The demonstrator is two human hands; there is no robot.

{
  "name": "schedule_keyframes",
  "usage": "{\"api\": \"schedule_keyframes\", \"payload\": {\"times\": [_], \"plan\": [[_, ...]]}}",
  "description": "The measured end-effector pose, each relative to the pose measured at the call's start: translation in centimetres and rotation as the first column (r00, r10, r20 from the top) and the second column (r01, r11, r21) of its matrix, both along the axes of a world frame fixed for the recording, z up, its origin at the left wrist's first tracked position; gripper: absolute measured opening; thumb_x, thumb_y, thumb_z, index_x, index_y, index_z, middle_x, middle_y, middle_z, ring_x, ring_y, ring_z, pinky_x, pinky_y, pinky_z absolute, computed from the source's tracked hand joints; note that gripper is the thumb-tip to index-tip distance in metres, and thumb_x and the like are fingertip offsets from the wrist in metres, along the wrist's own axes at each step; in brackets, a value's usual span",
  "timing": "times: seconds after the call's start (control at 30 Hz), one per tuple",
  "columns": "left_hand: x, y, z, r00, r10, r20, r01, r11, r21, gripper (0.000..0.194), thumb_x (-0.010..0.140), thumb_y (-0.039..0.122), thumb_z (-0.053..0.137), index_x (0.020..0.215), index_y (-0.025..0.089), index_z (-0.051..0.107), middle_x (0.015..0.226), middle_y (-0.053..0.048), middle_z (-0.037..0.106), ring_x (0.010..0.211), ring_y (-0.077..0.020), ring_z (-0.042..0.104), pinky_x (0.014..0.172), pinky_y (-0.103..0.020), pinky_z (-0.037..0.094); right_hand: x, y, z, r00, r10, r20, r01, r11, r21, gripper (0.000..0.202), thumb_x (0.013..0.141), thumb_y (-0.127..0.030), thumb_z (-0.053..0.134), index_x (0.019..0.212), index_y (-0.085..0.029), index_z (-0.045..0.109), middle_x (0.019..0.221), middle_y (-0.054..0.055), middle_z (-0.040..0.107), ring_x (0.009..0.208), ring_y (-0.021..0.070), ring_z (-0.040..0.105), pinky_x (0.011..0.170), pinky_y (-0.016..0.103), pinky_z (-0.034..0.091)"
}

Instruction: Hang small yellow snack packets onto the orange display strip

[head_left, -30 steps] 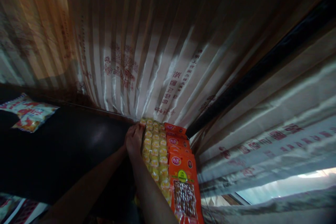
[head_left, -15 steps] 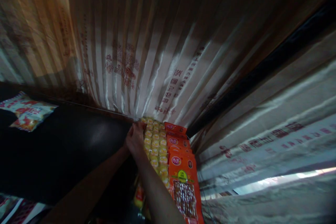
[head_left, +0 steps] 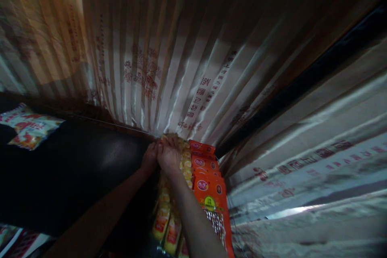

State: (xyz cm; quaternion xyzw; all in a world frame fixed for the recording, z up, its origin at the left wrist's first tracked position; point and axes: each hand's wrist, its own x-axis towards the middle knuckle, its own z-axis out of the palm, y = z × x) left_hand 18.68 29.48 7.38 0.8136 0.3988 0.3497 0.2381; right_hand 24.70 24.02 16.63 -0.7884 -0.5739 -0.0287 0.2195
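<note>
Left hand [head_left: 150,157] beside right hand [head_left: 169,156], forearms [head_left: 192,207] outstretched.

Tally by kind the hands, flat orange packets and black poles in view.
Bare left hand and bare right hand: 2
Flat, glossy orange packets: at least 3, overlapping
Long, straight black pole: 1
Total: at least 6

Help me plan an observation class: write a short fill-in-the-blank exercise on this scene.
1. In this view, the orange packets lie to the ______ of the yellow packets.
2. Of the left hand and the right hand, the one farther from the orange packets is the ______ hand.
3. The pale bag lies on a surface whose colour is ______.

Missing words: right; left; black.
</note>
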Motion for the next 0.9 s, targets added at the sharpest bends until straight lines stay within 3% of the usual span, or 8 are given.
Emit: {"api": "schedule_keyframes", "payload": {"times": [0.17, 0.47, 0.7, 0.9], "plan": [[-0.1, 0.1, -0.6, 0.995, 0.067, -0.080, -0.060, 0.995, 0.079, 0.036, 0.089, 0.023, 0.042, 0.123, 0.013, 0.050, 0.098, -0.011, 0.060, 0.095, -0.0230, 0.054, 0.087, -0.038, 0.047, 2.2, -0.2, -1.0, 0.999, -0.047, 0.018, 0.049, 0.994, -0.100, 0.043, 0.092, -0.030, 0.039, 0.130, -0.014, 0.052, 0.142, 0.015, 0.044, 0.137, 0.0279, 0.029, 0.109, 0.047, 0.023], [-0.2, 0.2, -0.5, 0.987, 0.039, -0.159, -0.027, 0.997, 0.073, 0.040, 0.086, 0.021, 0.045, 0.126, 0.014, 0.047, 0.102, -0.010, 0.060, 0.097, -0.0227, 0.051, 0.089, -0.036, 0.044, 2.7, 0.3, -1.9, 0.999, -0.030, 0.022, 0.034, 0.975, -0.222, 0.047, 0.094, -0.031, 0.033, 0.134, -0.009, 0.047, 0.142, 0.016, 0.043, 0.134, 0.0271, 0.034, 0.110, 0.044, 0.020], [-0.1, 0.3, -0.7, 0.983, 0.057, -0.173, -0.043, 0.996, 0.080, 0.042, 0.087, 0.023, 0.045, 0.127, 0.013, 0.046, 0.102, -0.011, 0.061, 0.097, -0.0231, 0.052, 0.090, -0.036, 0.045, 2.6, -0.3, -2.0, 0.999, -0.017, 0.028, 0.021, 0.993, -0.120, 0.043, 0.092, -0.030, 0.037, 0.131, -0.015, 0.051, 0.141, 0.013, 0.045, 0.136, 0.0260, 0.032, 0.110, 0.047, 0.020], [-0.3, 0.4, -1.0, 0.995, 0.090, -0.031, -0.087, 0.992, 0.092, 0.040, 0.086, 0.029, 0.047, 0.122, 0.012, 0.051, 0.103, -0.012, 0.063, 0.098, -0.0232, 0.056, 0.091, -0.036, 0.046, 2.8, -1.9, -0.3, 0.997, -0.057, 0.060, 0.059, 0.997, -0.039, 0.044, 0.093, -0.027, 0.034, 0.128, -0.009, 0.053, 0.142, 0.017, 0.043, 0.136, 0.0281, 0.032, 0.108, 0.044, 0.027]]}}
